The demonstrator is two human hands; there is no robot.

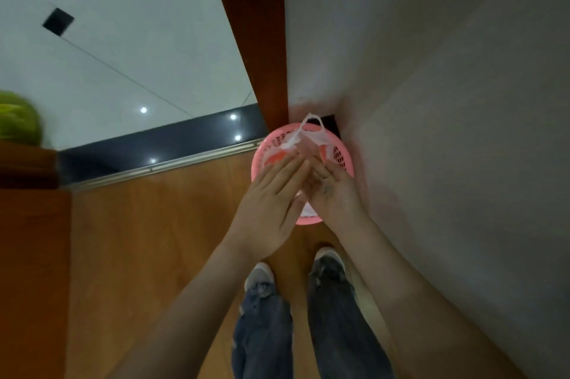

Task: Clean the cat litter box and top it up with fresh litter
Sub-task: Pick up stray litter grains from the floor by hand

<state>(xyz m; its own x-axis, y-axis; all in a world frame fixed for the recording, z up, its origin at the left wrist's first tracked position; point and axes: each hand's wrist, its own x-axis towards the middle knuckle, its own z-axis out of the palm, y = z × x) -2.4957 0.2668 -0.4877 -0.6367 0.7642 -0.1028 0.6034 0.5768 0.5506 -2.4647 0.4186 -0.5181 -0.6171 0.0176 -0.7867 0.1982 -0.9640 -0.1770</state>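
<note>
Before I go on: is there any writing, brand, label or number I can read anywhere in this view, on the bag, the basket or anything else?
None can be read.
Plastic bag: whitish with orange patches inside, no lettering made out.
Pink basket: plain mesh, no label.
Shoes: no legible brand; blurred.
Wall, wooden floor and tiled floor: no signs.
Both hands cover part of the bag.

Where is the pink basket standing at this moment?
In the head view the pink basket stands on the wooden floor right of centre, in the corner against the grey wall, beyond both hands and the shoes.
</note>
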